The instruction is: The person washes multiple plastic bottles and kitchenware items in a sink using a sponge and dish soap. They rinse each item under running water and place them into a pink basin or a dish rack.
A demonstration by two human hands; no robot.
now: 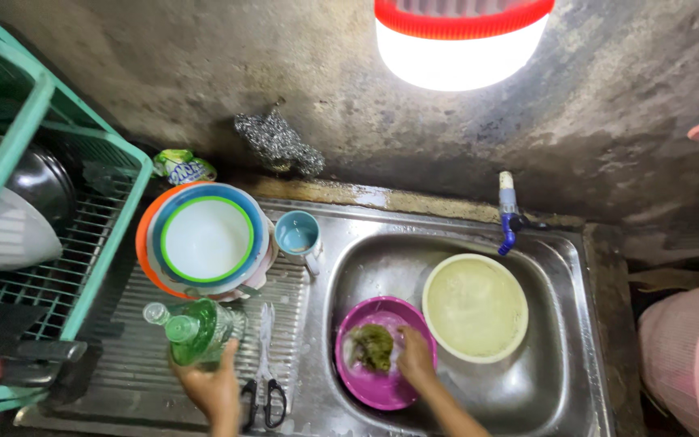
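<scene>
My left hand (208,387) grips a clear bottle of green liquid (196,328) with a green cap, tilted over the ribbed draining board (147,356). My right hand (416,360) reaches into a purple bowl (378,387) in the sink basin (544,380), fingers beside a green scouring sponge (372,346) lying in the bowl. A cream bowl of cloudy water (475,306) stands against the purple bowl's right side.
Stacked coloured plates (204,239) and a blue mug (298,236) sit on the draining board, with black-handled scissors (265,380) near its front. A teal dish rack (42,243) stands at left, steel wool (278,144) at the wall, a blue tap (509,214) behind the basin.
</scene>
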